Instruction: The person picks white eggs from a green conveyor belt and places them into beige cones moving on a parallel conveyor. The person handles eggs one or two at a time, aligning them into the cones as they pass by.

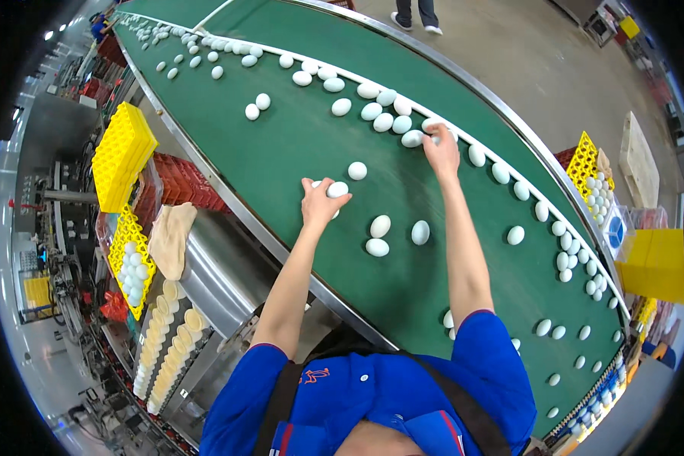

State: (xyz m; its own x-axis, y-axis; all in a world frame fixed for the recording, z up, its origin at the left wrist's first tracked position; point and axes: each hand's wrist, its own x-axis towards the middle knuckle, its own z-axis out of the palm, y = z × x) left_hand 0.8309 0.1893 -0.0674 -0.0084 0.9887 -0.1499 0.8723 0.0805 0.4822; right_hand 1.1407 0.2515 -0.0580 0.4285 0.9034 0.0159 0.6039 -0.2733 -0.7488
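My left hand (324, 205) is over the near-middle of the green conveyor belt (281, 152), its fingers curled around several pale eggs. One white egg (337, 188) shows between thumb and fingers; others are partly covered by the hand. Farther right, my right hand (443, 156) reaches to the white divider rail (501, 156), fingers bent round an egg (433, 124) beside it. A bluish egg (413, 138) lies just left of those fingers. Between my arms rest a few loose eggs, among them a pale blue one (420, 232) and a cream one (380, 225).
Many eggs line the rail. At left stand stacked yellow egg trays (121, 156), red crates (186, 182), a cloth glove (172, 239) and rows of cream cups (176, 346). At right are more yellow trays (657, 262). A person's legs (418, 11) show beyond the belt.
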